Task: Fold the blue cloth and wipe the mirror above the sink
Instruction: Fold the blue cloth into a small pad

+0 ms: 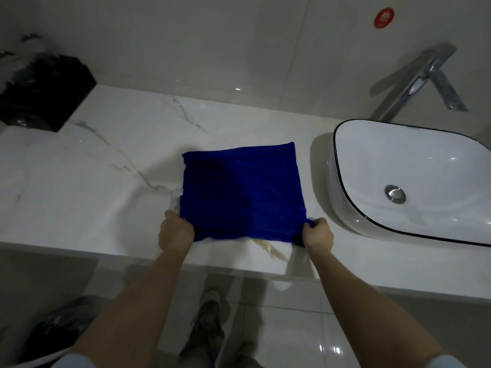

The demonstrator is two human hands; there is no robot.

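Note:
The blue cloth [241, 189] lies spread on the white marble counter [93, 181], just left of the sink [414, 179]. My left hand [175, 231] grips its near left corner. My right hand [317, 233] grips its near right corner. Both near corners are slightly lifted off the counter, while the far edge lies flat. The mirror is out of view; only the tiled wall above the counter shows.
A chrome tap [422, 81] rises behind the white basin with its black rim. A black box [45, 94] with plastic on top sits at the counter's far left. A red round sticker [384, 17] is on the wall. Below the counter edge my shoe [210, 314] stands on glossy floor tiles.

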